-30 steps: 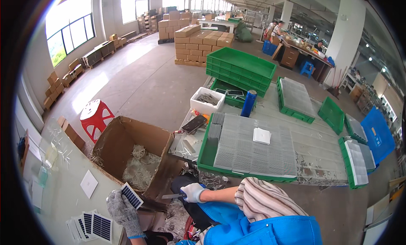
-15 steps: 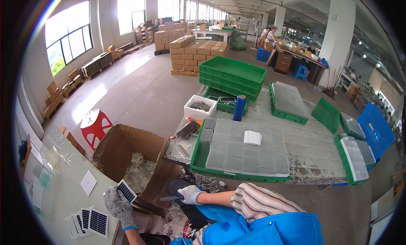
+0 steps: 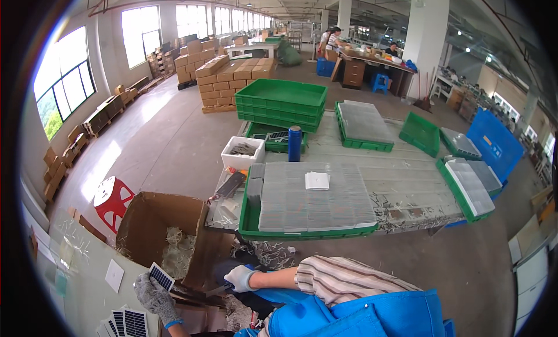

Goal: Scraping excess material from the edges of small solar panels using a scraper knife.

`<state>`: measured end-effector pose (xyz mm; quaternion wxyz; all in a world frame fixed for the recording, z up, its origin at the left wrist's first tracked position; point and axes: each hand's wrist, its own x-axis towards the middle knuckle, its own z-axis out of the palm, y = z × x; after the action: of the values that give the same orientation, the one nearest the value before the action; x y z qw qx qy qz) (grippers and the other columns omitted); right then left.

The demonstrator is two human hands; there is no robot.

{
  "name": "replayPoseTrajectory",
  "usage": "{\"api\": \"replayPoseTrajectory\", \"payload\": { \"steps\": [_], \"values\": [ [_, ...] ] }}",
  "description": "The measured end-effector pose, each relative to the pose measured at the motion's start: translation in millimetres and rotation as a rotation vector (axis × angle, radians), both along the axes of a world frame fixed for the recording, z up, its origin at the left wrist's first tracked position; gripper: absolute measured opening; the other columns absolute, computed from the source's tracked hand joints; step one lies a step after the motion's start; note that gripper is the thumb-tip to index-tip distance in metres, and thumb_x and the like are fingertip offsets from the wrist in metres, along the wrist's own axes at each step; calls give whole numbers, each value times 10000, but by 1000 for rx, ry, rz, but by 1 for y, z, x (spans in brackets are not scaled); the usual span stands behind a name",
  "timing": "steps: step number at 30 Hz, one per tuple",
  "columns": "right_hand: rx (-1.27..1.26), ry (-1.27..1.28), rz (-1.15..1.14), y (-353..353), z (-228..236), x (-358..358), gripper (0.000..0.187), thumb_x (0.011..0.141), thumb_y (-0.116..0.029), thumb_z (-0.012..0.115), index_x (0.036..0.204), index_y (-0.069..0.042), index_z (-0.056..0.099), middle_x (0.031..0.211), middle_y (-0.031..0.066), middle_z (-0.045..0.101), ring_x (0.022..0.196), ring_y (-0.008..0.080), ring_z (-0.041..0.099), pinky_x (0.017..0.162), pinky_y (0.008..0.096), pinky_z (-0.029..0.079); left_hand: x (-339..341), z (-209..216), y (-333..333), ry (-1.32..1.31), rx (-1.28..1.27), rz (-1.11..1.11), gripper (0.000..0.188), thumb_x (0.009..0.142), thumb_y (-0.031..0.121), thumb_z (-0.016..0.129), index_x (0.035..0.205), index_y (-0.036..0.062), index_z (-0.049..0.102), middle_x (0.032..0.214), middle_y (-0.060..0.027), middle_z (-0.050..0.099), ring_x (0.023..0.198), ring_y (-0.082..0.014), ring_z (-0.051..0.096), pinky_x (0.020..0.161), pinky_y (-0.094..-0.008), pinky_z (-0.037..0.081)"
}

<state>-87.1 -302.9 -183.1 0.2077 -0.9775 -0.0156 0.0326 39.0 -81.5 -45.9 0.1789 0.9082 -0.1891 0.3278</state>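
Observation:
My left hand (image 3: pixel 154 297), in a grey knit glove with a blue cuff, grips a small solar panel (image 3: pixel 162 276) with dark cells and a white border. The panel is tilted over the near side of an open cardboard box. Closed on the handle of a thin blade, perhaps a knife (image 3: pixel 218 290), is my right hand (image 3: pixel 239 278) in a white glove. The blade points left toward the panel, apart from it. Fanned out on the pale table (image 3: pixel 78 279) by my left forearm are several more panels (image 3: pixel 135 322), and a white square card (image 3: pixel 114 276) lies beyond them.
The cardboard box (image 3: pixel 135 223) holds clear and white scraps. On the long table ahead are a green tray (image 3: pixel 308 234) filled with grey-white sheets, a blue bottle (image 3: pixel 294 144), a white foam box (image 3: pixel 243 152) and stacked green crates (image 3: pixel 282 101). A red stool (image 3: pixel 113 201) stands left.
The view has swung to the right, so the surroundings sit farther left in the picture. The blade now slants down to the left instead of lying nearly level. Both hands keep their hold.

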Motion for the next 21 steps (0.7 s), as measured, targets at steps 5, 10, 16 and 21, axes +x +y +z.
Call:
{"api": "replayPoseTrajectory", "payload": {
  "steps": [5, 10, 16, 21],
  "values": [
    [21, 4, -7, -13, 16, -8, 283, 678, -251, 694, 893, -73, 645, 805, 162, 670, 770, 358, 657, 693, 446, 520, 1, -2, -1, -35, -38, -53, 110, 828, 86, 565, 903, 28, 621, 881, -144, 603, 860, -332, 567, 815, -427, 448],
    [-12, 114, -140, -34, 43, -43, 503, 642, -358, 782, 987, -39, 600, 908, 186, 664, 862, 341, 649, 748, 432, 520, 22, -25, 18, -64, -16, -80, 150, 854, 117, 556, 927, 11, 631, 902, -155, 612, 877, -338, 568, 816, -428, 453],
    [-2, 192, -132, -43, 48, -70, 727, 581, -340, 827, 1151, -28, 499, 971, 224, 641, 949, 358, 625, 791, 431, 508, 14, -21, 10, -83, -28, -44, 160, 855, 113, 552, 930, -2, 633, 892, -157, 616, 876, -336, 572, 819, -428, 453],
    [261, 52, -80, -61, 31, -73, 563, 581, -206, 758, 1091, -55, 574, 969, 185, 648, 952, 370, 613, 834, 430, 489, 14, -19, 4, -88, -37, -71, 152, 854, 112, 554, 924, 5, 636, 892, -155, 617, 873, -340, 570, 823, -433, 450]
  ]
}}
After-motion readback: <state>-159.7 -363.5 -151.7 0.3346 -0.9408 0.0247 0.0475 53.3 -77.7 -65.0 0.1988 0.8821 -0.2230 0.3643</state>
